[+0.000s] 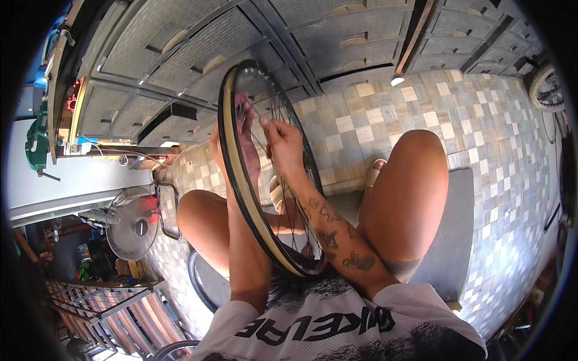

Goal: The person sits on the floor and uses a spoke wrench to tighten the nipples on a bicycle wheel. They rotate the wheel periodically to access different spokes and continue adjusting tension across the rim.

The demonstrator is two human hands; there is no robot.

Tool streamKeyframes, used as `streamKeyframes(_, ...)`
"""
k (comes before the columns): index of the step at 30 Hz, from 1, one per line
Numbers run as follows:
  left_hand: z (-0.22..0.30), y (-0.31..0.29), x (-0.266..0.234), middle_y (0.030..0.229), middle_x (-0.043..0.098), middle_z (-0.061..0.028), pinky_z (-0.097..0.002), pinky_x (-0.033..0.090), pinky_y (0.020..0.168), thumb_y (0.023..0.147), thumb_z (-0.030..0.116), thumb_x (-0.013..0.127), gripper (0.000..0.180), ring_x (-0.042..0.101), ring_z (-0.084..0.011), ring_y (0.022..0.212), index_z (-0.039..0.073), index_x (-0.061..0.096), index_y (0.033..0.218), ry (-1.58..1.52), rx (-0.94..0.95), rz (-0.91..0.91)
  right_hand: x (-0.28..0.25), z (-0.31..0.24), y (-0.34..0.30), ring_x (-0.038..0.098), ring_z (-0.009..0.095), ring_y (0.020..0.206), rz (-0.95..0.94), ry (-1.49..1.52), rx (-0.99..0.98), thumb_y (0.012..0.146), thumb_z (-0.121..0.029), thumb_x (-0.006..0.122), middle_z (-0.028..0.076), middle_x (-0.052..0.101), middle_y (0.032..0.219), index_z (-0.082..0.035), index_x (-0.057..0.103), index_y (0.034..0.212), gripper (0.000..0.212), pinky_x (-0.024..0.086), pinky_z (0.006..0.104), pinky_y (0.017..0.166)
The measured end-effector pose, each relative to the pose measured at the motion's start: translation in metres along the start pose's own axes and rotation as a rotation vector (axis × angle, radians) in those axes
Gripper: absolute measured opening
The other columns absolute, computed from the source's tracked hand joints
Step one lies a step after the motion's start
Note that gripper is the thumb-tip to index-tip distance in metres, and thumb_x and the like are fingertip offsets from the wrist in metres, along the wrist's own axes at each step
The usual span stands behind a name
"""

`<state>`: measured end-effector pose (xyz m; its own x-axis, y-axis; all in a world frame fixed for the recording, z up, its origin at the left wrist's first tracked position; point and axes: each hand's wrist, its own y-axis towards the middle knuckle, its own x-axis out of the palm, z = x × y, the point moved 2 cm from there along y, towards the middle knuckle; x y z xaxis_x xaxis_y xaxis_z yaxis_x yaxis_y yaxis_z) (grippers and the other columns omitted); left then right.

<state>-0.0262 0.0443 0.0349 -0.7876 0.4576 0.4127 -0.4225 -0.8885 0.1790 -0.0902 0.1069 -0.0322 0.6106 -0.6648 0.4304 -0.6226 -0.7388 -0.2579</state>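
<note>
A bicycle wheel without a tyre stands upright and tilted between my knees, its black rim carrying a cream band around the outside. My left hand reaches behind the near side of the rim, palm turned inward. Its fingertips are bent together near the top, around a small dark-greenish thing too small to name. Inside the wheel, my right hand is closed, thumb and forefinger pinching a thin spoke that slants up toward the left fingertips. More dark spokes run down beside my right wrist; the hub is mostly hidden.
Grey drawer cabinets line the far side. At the left are a standing fan, a green vise and a metal rack. A grey mat lies beneath me on the checkered floor. Another wheel is at the far right.
</note>
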Motion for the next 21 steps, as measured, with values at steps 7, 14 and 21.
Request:
streamKeyframes(7, -0.024, 0.043, 0.0, 0.121, 0.063, -0.0118, -0.037, 0.05, 0.103, 0.105, 0.024, 0.054, 0.03, 0.06, -0.0238, 0.113, -0.001, 0.058, 0.12, 0.021, -0.252, 0.063, -0.004, 0.001, 0.032, 0.041, 0.018, 0.055, 0.174, -0.118, 0.005, 0.095, -0.044, 0.065, 0.008, 0.046, 0.055, 0.002, 0.057, 0.067, 0.055, 0.035, 0.0387, 0.057)
streamKeyframes(14, -0.045, 0.049, 0.008, 0.116, 0.068, -0.0182, -0.0405, 0.056, 0.094, 0.102, 0.018, 0.06, 0.025, 0.068, -0.027, 0.103, 0.0, 0.062, 0.118, -0.042, -0.231, -0.034, -0.013, -0.003, 0.029, 0.031, 0.006, 0.057, 0.23, 0.087, -0.009, 0.092, -0.036, 0.075, -0.008, 0.038, 0.058, -0.007, 0.05, 0.058, 0.051, 0.023, 0.0282, 0.053)
streamKeyframes(21, -0.058, 0.059, 0.015, 0.116, 0.068, -0.0211, -0.0403, 0.06, 0.087, 0.1, 0.02, 0.064, 0.031, 0.069, -0.0272, 0.098, -0.004, 0.062, 0.119, -0.055, -0.231, -0.009, -0.009, -0.009, 0.033, 0.029, 0.005, 0.057, 0.211, 0.126, -0.015, 0.09, -0.03, 0.078, -0.009, 0.036, 0.057, -0.008, 0.046, 0.056, 0.052, 0.021, 0.0284, 0.053)
